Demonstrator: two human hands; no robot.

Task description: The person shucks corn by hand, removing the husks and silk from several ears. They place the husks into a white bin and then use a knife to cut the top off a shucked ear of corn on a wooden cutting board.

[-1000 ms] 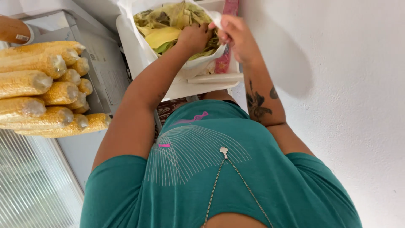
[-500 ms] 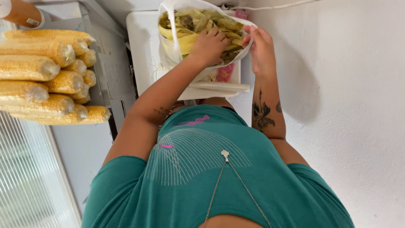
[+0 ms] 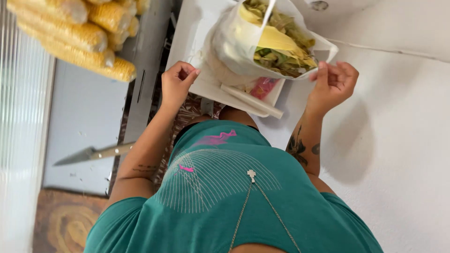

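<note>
Right hand [image 3: 332,84] pinching white bag [image 3: 234,42] rim, left hand [image 3: 177,84] curled empty, husks [image 3: 281,51] half hidden

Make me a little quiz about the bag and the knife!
1. True or false: the knife lies inside the bag.
2. What fills the bag? A) husks B) eggs C) bottles
3. Fill in: the right hand pinches the bag's ____.

Key:
1. False. It lies on the grey counter, away from the bag.
2. A.
3. Rim.
</note>
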